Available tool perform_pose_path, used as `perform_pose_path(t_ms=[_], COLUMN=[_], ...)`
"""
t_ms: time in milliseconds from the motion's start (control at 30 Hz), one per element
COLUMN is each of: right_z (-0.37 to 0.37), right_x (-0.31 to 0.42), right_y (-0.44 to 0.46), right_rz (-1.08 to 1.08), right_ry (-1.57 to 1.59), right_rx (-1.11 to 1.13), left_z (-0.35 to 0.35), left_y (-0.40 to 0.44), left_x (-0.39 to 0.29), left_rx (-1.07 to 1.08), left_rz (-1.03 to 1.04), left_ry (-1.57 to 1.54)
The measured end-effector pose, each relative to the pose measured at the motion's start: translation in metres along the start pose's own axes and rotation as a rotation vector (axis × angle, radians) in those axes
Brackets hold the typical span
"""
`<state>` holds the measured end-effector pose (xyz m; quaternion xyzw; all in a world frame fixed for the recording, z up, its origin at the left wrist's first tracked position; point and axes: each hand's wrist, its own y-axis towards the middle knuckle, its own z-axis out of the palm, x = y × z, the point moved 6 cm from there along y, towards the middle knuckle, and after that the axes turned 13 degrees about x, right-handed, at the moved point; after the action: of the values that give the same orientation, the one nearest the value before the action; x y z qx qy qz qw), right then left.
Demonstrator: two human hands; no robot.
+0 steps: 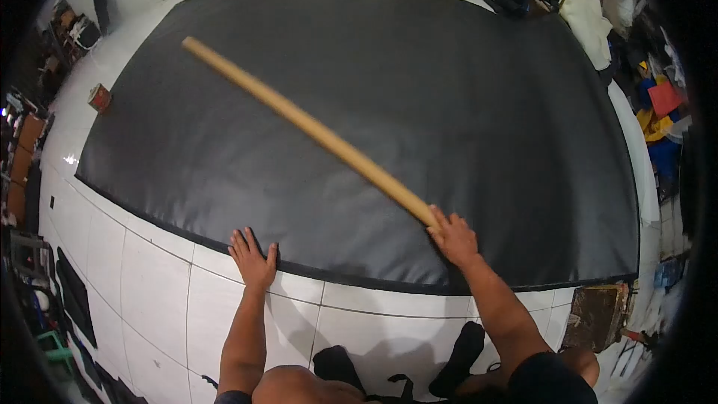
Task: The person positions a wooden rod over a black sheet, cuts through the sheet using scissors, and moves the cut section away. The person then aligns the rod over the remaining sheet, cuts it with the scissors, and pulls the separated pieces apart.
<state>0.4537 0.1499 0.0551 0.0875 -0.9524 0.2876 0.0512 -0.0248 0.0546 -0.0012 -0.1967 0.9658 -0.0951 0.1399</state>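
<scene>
Black sheet: smooth, leather-like, w/ soft sheen & faint ripples; broad, flat on the floor, near edge slightly bowed in view.
Tan tube: long, straight, round-sided, matte, cardboard- or wood-like (can't tell which); diag. over the sheet, far end toward its far-L part, near end close to its near edge, R of centre. Full contact w/ sheet: can't tell.
R hand: at tube's near end, above the sheet's near part; thumb one side, fingers other, pinching the end btwn them.
L hand: palm down on the sheet's near edge, L of centre; fingers spread, thumb out, nothing pinched.
Floor: white glossy tiles, thin dark joints, all round the sheet.
Tin: small, reddish, roughly cylindrical, at sheet's L edge.
Block: brown, boxy, scuffed, just by sheet's near-R corner.
White cloth: soft, crumpled, at sheet's far-R edge.
Feet: dark-covered, nearside of sheet, on tiles.
</scene>
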Motion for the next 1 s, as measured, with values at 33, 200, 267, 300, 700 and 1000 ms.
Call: perform_pose_path(t_ms=[33, 200, 267, 300, 700, 1000], right_z=[-0.008, -0.005, 0.014, 0.022, 0.019, -0.028], right_x=[-0.015, -0.069, -0.106, -0.121, -0.122, 0.072], right_y=[-0.007, -0.012, -0.033, -0.045, -0.069, 0.045], right_rz=[0.054, 0.279, 0.327, 0.349, 0.455, 0.069], right_ry=[0.033, 0.267, 0.303, 0.341, 0.592, 0.454], right_rx=[-0.063, -0.173, -0.241, -0.299, -0.493, -0.209], left_z=[-0.005, -0.006, -0.009, -0.01, -0.001, -0.015], left_y=[-0.008, 0.006, 0.005, 0.002, 0.021, -0.015], left_x=[-0.006, 0.003, 0.006, 0.011, 0.111, 0.064], left_rx=[0.005, -0.028, -0.046, -0.072, -0.25, -0.395], left_rz=[0.006, 0.036, 0.085, 0.11, -0.45, -0.289], left_ry=[-0.017, -0.048, -0.146, -0.234, -0.885, -0.138])
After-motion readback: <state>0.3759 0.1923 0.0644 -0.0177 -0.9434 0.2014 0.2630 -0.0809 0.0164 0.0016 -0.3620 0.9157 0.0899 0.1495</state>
